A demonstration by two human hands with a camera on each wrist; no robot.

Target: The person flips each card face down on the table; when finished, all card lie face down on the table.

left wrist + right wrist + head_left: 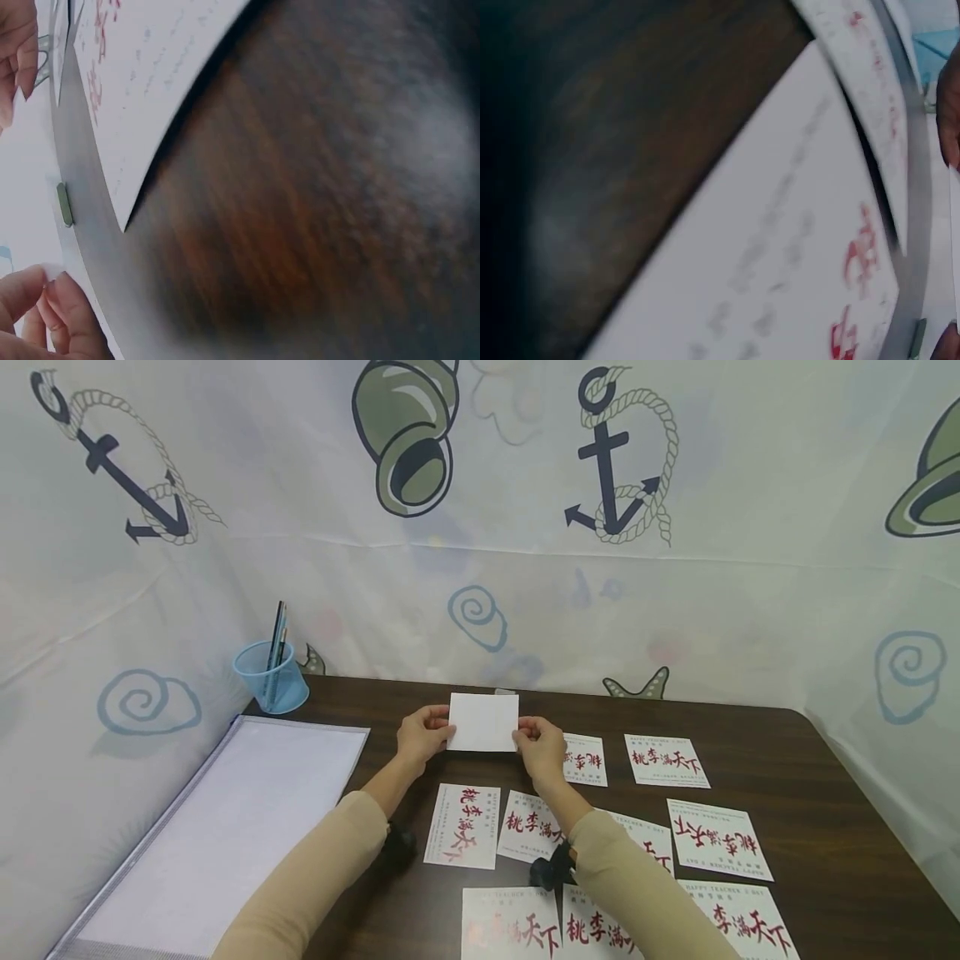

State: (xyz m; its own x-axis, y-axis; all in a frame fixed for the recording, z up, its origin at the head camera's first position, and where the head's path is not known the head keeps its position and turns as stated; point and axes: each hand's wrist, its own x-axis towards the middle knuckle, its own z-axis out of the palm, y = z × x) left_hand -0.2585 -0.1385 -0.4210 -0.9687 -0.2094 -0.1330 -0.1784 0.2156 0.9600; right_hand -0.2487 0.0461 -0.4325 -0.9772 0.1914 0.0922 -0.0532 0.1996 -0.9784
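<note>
A blank white card (483,722) is held up near the far edge of the table. My left hand (423,737) pinches its left side, thumb on the face turned to me. At its right side my right hand (542,750) pinches it likewise. Around my forearms lie several white cards with red Chinese characters, among them an upright one (462,827) below the left hand and one (585,760) partly behind the right hand. Another card (666,761) is farther right. My right sleeve covers parts of the nearer cards. The held card's far face is hidden in the head view.
On the left lies a large white board or sheet (225,827) with a dark-edged border. Behind it stands a light blue cup (272,681) with several pencils (277,635). A printed curtain (525,610) hangs around the dark wooden table (825,827). More printed cards (738,918) lie front right.
</note>
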